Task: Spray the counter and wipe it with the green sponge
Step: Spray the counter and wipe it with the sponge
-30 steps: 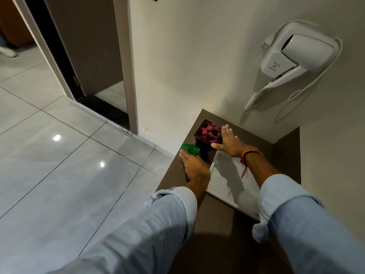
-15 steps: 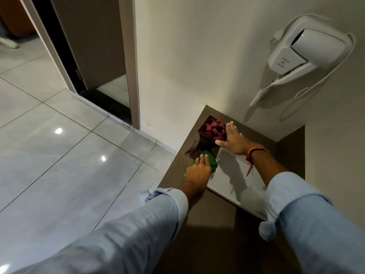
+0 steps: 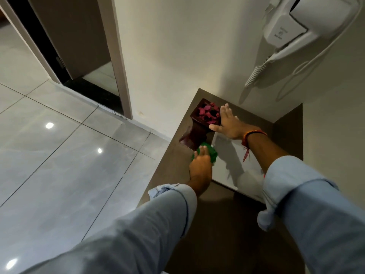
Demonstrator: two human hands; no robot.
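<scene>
The left hand (image 3: 200,165) has swept the sponge (image 3: 209,152) in from the counter's outer edge over the last second and now presses it flat, fingers laid together on top, right at the foot of the vase (image 3: 199,131) and against the corner of the pale tile (image 3: 233,163). That suggests the wiping is under way and the strip by the edge is done, with the patch around the vase next. No spray bottle is in view. The right hand (image 3: 230,124) has stayed put, fingers spread and flat against the side of the vase, steadying or tipping it; the vase leans toward the edge.

The counter (image 3: 215,224) is a dark brown slab tucked into a corner of cream walls, with the tile lying on it. To the left, glossy grey floor tiles (image 3: 59,165) run to a doorway (image 3: 79,46). On the right wall hangs a white hairdryer (image 3: 308,26) with a coiled cord.
</scene>
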